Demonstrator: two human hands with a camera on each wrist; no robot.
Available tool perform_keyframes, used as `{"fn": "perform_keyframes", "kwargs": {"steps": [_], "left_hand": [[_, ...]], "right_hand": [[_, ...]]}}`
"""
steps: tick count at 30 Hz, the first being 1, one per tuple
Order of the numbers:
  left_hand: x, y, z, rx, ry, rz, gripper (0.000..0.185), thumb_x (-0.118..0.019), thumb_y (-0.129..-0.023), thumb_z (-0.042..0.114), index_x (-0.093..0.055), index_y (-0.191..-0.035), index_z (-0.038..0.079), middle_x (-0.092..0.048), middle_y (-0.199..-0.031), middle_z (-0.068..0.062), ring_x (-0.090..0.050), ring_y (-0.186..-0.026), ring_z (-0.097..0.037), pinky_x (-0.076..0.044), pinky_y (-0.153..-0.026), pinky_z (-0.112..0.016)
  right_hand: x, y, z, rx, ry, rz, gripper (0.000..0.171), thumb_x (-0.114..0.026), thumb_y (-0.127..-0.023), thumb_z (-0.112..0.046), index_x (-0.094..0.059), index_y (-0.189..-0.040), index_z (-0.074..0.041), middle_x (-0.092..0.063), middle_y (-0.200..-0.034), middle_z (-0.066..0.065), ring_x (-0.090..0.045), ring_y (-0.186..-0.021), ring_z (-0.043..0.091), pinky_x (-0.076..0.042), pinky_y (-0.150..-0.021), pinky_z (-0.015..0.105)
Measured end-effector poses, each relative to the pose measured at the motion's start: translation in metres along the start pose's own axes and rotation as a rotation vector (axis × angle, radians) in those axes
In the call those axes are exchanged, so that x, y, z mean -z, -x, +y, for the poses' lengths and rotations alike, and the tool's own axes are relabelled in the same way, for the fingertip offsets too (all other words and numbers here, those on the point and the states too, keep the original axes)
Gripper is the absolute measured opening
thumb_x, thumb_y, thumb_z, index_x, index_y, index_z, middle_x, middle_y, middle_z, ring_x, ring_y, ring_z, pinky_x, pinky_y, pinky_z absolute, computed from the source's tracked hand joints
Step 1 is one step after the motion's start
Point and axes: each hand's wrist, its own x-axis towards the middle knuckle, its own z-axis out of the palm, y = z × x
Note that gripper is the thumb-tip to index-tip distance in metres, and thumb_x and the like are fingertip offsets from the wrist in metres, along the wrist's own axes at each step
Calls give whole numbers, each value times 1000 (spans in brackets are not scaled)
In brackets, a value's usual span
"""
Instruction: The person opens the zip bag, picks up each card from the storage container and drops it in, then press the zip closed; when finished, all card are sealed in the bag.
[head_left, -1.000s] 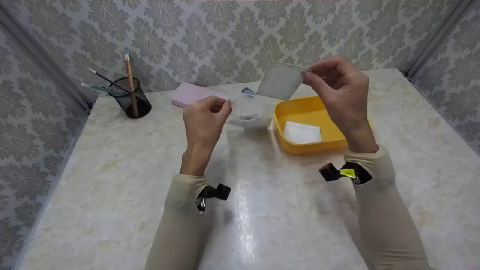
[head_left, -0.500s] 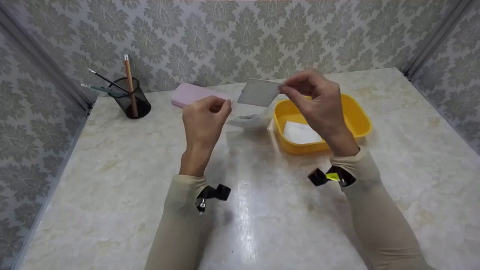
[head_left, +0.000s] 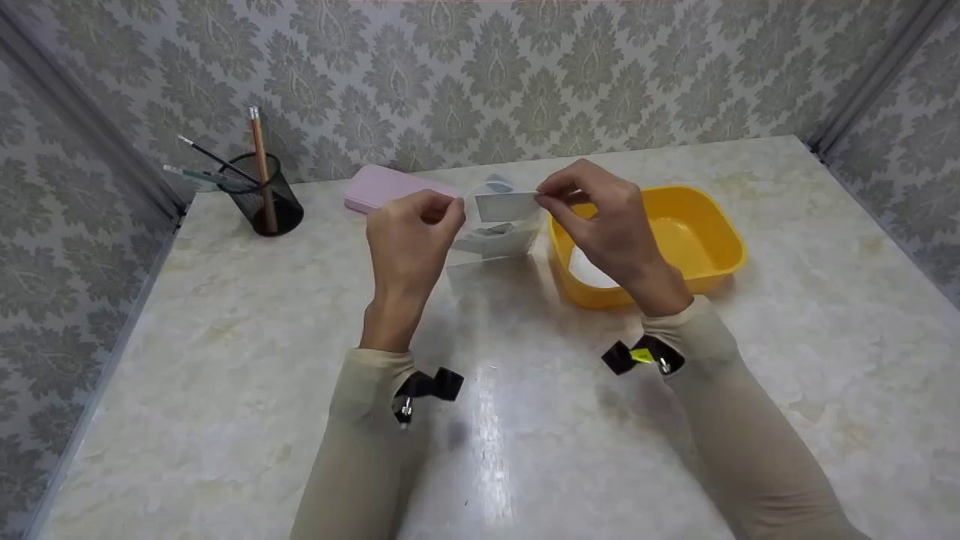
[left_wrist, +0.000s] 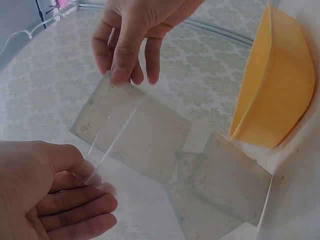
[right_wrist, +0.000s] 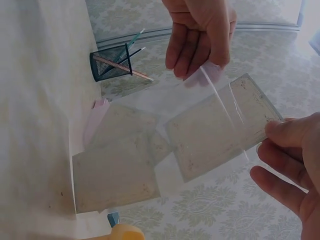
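Observation:
My left hand (head_left: pixel 411 236) pinches the rim of a clear plastic bag (head_left: pixel 469 246), which stands on the table with its mouth spread. Several pale square cards (left_wrist: pixel 232 180) lie overlapping low inside the bag in the left wrist view. My right hand (head_left: pixel 611 229) pinches one edge of another pale card (head_left: pixel 504 207) between thumb and fingers. In the right wrist view, most of this card (right_wrist: pixel 200 130) is behind the bag's clear film, past the rim, while its gripped end sticks out. The bag's far side is hard to make out in the head view.
A yellow tray (head_left: pixel 690 232) stands right of the bag, with a white card (head_left: pixel 591 270) in it, partly covered by my right hand. Behind my left hand lies a pink case (head_left: pixel 390 186). A black mesh cup (head_left: pixel 262 199) with pencils stands at the back left.
My right hand has moved left and down from above the tray, carrying the card into the bag's mouth. My left hand has stayed in place on the rim.

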Motion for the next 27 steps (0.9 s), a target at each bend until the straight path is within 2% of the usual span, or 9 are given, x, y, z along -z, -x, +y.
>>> {"fn": "perform_keyframes", "kwargs": {"steps": [7,18,27], "left_hand": [[0,0,1,8,-10,-2,15,-75,-96,12,-85,-89,2,-78,-79,-9,-74,-71,-23,-58,-73,-40],[1,0,1,9,-8,-9,15,-75,-96,12,-85,-91,2,-78,-80,-10,-74,-71,-22,-58,-72,-39],[0,0,1,-10,11,-13,16,-74,-96,11,-84,-89,2,-78,-79,-9,-73,-70,-22,-58,-71,-39]], "right_hand": [[-1,1,3,18,62,-39,8,-77,-97,0,-72,-103,2,-73,-98,13,-71,-85,21,-59,-77,24],[2,2,0,-10,176,-133,4,-77,-98,-5,-77,-101,-2,-66,-98,12,-68,-85,21,-60,-80,32],[-4,3,2,15,140,-55,5,-79,-96,-6,-79,-98,-2,-64,-95,13,-68,-80,18,-59,-78,26]]}}
